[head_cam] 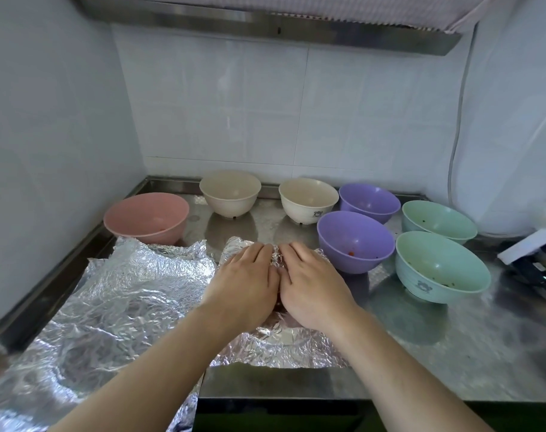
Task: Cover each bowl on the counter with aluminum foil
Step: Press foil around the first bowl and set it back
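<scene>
Both hands down flat, left hand (245, 283) and right hand (312, 286) side by side, grip relaxed, pressing crinkled foil (284, 344) over something mid-worktop (452, 353). Purple bowl (355, 241) crowds the right; another foil sheet (125, 294) overhangs the front-left edge.

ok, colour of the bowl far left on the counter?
Pink bowl, head view.

Both bare forearms reach forward and converge at the centre. The left hand (245, 283) and right hand (312, 286) lie palm-down, side by side and touching, with their fingers extended and slightly spread.
</scene>
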Tool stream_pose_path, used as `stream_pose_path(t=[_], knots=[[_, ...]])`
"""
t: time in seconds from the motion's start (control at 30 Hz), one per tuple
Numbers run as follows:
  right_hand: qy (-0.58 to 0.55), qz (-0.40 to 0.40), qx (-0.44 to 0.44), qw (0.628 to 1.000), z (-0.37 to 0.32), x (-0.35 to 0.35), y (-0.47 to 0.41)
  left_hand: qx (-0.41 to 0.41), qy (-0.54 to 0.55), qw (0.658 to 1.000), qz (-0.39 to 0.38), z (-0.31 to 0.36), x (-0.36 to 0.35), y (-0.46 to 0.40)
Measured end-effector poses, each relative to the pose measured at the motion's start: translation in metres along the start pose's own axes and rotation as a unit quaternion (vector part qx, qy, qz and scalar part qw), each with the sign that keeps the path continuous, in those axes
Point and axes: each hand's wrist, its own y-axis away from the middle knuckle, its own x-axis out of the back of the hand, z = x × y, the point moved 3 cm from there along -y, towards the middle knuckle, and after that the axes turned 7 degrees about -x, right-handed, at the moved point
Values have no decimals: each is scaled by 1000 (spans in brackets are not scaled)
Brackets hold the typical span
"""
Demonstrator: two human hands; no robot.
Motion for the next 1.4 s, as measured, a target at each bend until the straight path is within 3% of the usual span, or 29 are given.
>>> stream_pose_path(t=[0.13, 0.27, 0.47, 0.6, 0.7, 0.9, 1.07, 1.3, 1.4], knots=[[-26, -10, -2, 1000, 1, 4, 3, -4, -4, 1000, -15, -5, 0, 0], [-41, -29, -4, 999, 0, 12, 11, -67, -65, 993, -76, -7, -3, 6], [-50, -44, 0, 998, -1, 11, 11, -10, -69, 996, -55, 3, -9, 27], [-157, -33, -32, 987, 1, 21, 24, 33, -24, 999, -22, 6, -3, 27], [-109, 13, -24, 994, -1, 15, 47, 45, -29, 998, -24, 9, -5, 27], [-72, 7, -42, 996, 1, 12, 56, 20, 39, 999, 25, 4, -2, 41], [-66, 2, -53, 996, 1, 24, 48, -15, -9, 1000, -8, -4, 1, 59], [-37, -91, 51, 994, -26, 29, 5, -57, -29, 997, -40, -4, 0, 50], [-27, -72, 55, 996, -23, 22, 2, -73, -34, 996, -31, -9, 2, 48]])
